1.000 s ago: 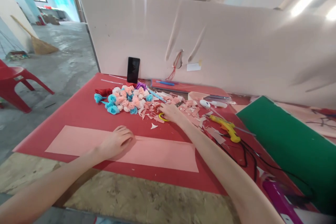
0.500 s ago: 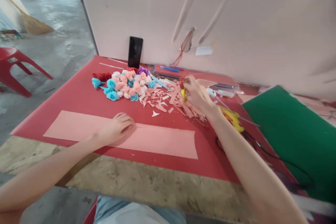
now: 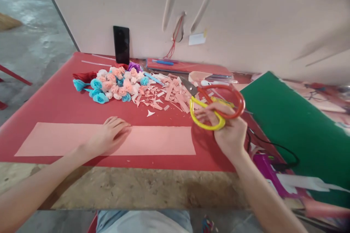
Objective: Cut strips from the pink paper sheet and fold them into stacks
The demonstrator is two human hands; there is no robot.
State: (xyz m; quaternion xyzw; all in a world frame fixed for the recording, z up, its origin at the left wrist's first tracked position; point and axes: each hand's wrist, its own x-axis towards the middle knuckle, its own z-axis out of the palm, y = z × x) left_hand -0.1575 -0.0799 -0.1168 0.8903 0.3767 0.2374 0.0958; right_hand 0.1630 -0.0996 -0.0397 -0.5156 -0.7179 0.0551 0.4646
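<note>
A long pink paper strip [image 3: 161,140] lies flat along the near side of the red-covered table [image 3: 68,105]. My left hand [image 3: 111,134] rests on the strip left of its middle, fingers stretched out and lying flat. Above the strip's right end, my right hand [image 3: 229,131] grips a pair of scissors [image 3: 240,100] with one red and one yellow handle loop. Their blades point up and left, over a heap of pink paper scraps [image 3: 177,94]. Left of the scraps is a cluster of blue, peach and white paper flowers [image 3: 115,83].
A black phone [image 3: 121,45] leans against the pale wall at the back. On the right lies a green board [image 3: 287,116], with a black cord [image 3: 284,147] and a purple box [image 3: 269,174] near it. Blue and purple pens [image 3: 164,62] lie at the back.
My right hand has come back toward me from the scraps, bringing the scissors into full view. My left hand stays on the strip. The whole view has shifted to the right.
</note>
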